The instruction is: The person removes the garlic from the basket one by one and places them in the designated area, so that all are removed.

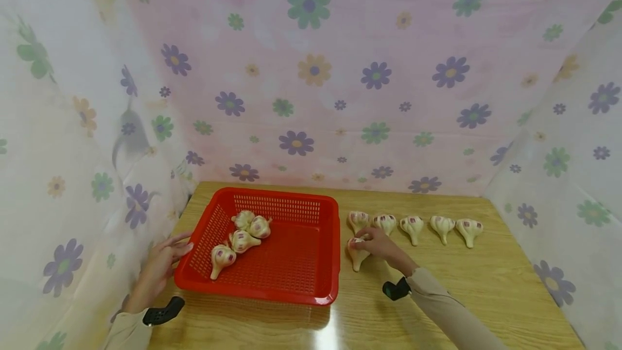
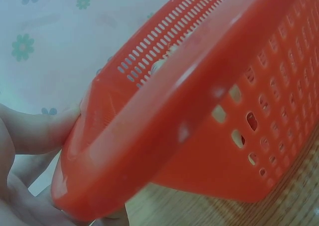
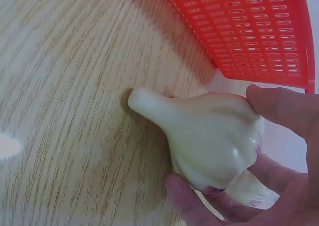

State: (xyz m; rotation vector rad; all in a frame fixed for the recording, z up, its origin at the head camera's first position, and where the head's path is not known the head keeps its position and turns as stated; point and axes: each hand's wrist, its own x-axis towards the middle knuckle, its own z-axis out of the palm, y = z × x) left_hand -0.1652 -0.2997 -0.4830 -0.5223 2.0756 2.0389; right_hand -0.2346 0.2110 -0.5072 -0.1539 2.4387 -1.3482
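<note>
My right hand (image 1: 381, 244) holds a garlic bulb (image 3: 214, 136) by its rounded end, thumb on one side and fingers on the other. The bulb's pale stem points away from the palm, close over the wooden table. My left hand (image 1: 160, 263) grips the left rim of a red plastic basket (image 1: 257, 300); in the left wrist view its thumb (image 2: 45, 131) lies against the rim and a fingertip shows beneath. Inside the basket, toward its left side, several garlic bulbs (image 1: 244, 241) lie grouped together.
A row of several garlic bulbs (image 1: 412, 227) lies right of the basket, stems toward me. The wooden table (image 1: 466, 296) is bordered by flower-patterned cloth (image 1: 311, 107) at the back and both sides. Black wrist cameras (image 1: 164, 312) sit at my cuffs.
</note>
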